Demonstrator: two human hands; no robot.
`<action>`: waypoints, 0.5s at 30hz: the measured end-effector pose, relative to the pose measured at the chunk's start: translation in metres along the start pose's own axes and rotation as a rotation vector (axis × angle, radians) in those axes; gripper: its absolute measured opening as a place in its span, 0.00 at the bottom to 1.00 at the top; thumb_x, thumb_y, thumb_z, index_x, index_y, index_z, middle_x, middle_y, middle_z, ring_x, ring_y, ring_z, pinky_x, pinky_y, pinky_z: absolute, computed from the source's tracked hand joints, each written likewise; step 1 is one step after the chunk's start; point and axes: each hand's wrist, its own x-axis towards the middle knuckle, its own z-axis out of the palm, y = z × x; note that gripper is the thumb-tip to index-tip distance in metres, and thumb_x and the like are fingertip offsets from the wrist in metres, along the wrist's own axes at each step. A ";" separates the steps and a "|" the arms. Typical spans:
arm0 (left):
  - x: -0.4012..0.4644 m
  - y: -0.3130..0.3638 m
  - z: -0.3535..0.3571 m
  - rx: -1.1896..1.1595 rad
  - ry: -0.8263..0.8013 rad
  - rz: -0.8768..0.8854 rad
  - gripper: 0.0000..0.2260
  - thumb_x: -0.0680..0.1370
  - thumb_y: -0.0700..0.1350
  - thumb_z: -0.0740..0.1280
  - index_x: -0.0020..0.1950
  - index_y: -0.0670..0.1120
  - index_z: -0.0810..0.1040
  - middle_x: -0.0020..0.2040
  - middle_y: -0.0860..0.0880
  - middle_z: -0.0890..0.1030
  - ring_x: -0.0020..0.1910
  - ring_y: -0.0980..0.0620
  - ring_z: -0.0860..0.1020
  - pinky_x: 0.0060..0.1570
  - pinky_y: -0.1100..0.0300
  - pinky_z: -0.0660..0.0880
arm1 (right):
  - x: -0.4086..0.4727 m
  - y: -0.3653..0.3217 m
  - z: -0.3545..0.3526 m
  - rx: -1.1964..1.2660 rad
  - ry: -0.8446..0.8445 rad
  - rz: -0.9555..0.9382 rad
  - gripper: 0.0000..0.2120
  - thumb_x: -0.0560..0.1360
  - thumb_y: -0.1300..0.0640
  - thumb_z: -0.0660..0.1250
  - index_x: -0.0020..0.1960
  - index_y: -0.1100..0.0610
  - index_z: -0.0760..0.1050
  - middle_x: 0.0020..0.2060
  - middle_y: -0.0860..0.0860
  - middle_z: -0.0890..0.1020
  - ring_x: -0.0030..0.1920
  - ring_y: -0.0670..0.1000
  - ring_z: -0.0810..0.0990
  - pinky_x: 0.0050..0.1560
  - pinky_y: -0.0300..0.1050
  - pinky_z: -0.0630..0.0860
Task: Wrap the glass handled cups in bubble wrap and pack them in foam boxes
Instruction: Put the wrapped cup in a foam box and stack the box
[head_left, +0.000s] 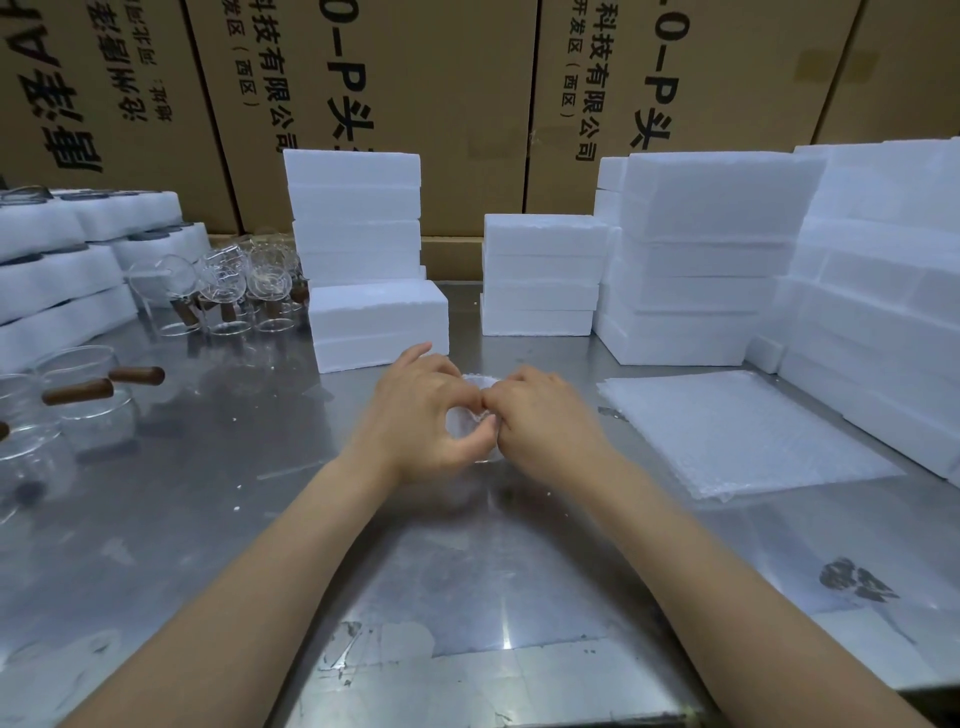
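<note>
A glass cup wrapped in bubble wrap (470, 423) sits at the middle of the metal table (467, 571), mostly hidden between my hands. My left hand (415, 415) curls round its left side, thumb and fingers pinching the wrap. On the cup's right side, my right hand (545, 421) grips the wrap, fingertips meeting those of the left. A stack of flat bubble wrap sheets (737, 431) lies to the right. Unwrapped glass cups with wooden handles (83, 395) stand at the left edge, and more of them (234, 291) further back.
Closed white foam boxes are stacked behind my hands (379, 322), at the centre back (540, 275) and along the right (857, 291). Foam trays (57, 280) pile up at the far left. Cardboard cartons (415, 78) form the back wall.
</note>
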 end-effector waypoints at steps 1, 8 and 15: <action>0.001 0.000 0.001 0.001 -0.022 -0.004 0.22 0.69 0.59 0.56 0.37 0.46 0.84 0.35 0.46 0.81 0.44 0.49 0.77 0.65 0.57 0.59 | -0.001 0.000 0.001 0.004 0.020 -0.005 0.11 0.73 0.62 0.58 0.49 0.54 0.77 0.42 0.49 0.78 0.52 0.53 0.70 0.41 0.41 0.52; 0.005 -0.007 0.005 0.028 -0.077 0.028 0.27 0.69 0.62 0.53 0.35 0.44 0.83 0.34 0.47 0.80 0.44 0.50 0.74 0.55 0.60 0.63 | -0.009 0.004 -0.002 0.152 0.269 -0.003 0.17 0.66 0.60 0.54 0.43 0.60 0.81 0.40 0.51 0.81 0.51 0.54 0.74 0.43 0.39 0.59; 0.001 -0.014 0.004 -0.238 0.210 -0.138 0.23 0.72 0.56 0.54 0.34 0.43 0.82 0.35 0.51 0.82 0.42 0.49 0.75 0.44 0.54 0.69 | 0.001 0.008 0.007 -0.061 0.048 -0.030 0.20 0.71 0.67 0.59 0.58 0.51 0.79 0.54 0.45 0.80 0.63 0.50 0.68 0.55 0.40 0.55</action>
